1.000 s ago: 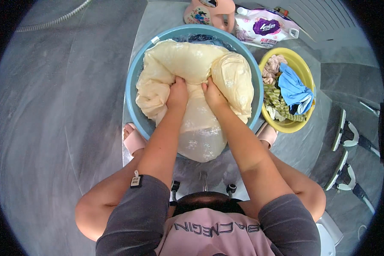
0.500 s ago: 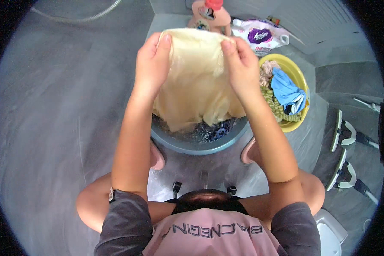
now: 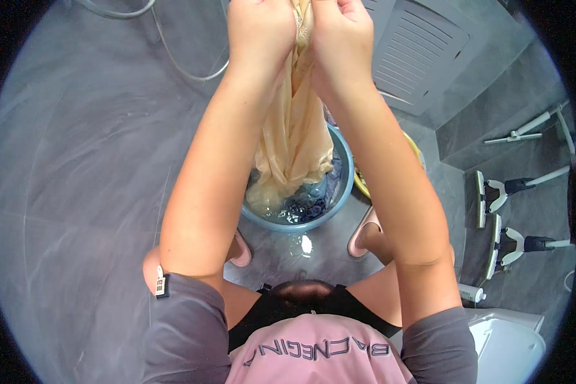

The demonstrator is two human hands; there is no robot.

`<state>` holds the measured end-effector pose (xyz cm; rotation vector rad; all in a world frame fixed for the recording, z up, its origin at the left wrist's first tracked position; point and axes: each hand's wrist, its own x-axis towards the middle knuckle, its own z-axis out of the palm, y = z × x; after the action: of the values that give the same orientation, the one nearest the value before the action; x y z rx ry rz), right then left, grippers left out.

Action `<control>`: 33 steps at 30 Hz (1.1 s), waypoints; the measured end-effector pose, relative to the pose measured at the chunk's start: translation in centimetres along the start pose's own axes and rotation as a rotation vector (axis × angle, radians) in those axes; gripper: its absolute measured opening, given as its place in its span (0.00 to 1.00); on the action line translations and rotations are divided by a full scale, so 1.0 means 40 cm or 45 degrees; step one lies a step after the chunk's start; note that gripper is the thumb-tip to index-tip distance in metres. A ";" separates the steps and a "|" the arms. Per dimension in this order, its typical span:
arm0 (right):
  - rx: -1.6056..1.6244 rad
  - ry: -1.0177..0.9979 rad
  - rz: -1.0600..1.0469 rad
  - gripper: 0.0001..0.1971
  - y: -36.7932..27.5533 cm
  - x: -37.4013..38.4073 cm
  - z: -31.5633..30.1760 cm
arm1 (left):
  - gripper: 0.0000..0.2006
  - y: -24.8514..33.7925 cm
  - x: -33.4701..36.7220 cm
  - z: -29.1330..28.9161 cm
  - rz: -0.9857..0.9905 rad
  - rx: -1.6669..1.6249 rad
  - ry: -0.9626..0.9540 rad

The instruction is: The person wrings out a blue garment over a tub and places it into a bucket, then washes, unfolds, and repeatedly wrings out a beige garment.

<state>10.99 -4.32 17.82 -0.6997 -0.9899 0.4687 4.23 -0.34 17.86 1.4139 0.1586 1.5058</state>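
Observation:
A wet cream-coloured garment (image 3: 294,137) hangs in long bunched folds from both fists, its lower end reaching into the blue basin (image 3: 304,226). My left hand (image 3: 262,32) is closed around one side of the cloth at the top edge of the view. Close beside it, my right hand (image 3: 342,41) grips the other side. The top of the garment is cut off by the frame. Water and dark blue cloth (image 3: 308,208) lie in the basin below.
Partly behind my right forearm stands a yellow basin (image 3: 418,152). Two white-and-grey flat mop heads (image 3: 482,198) rest at the right. A shower hose (image 3: 182,72) hangs at the upper left. Near the lower right lie a white tube (image 3: 470,293) and a white fixture (image 3: 509,342).
Both hands have risen and drawn closer together, lifting the cream garment higher. Its spread sheet has gathered into a narrow hanging bunch.

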 end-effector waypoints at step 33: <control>-1.399 -0.090 1.309 0.16 0.954 -0.610 -0.475 | 0.22 -0.902 -0.760 -0.452 -1.450 1.526 0.012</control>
<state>14.12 0.26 -30.98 -2.2360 -0.8452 0.8258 3.60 4.28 -32.47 1.6422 1.7568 0.3436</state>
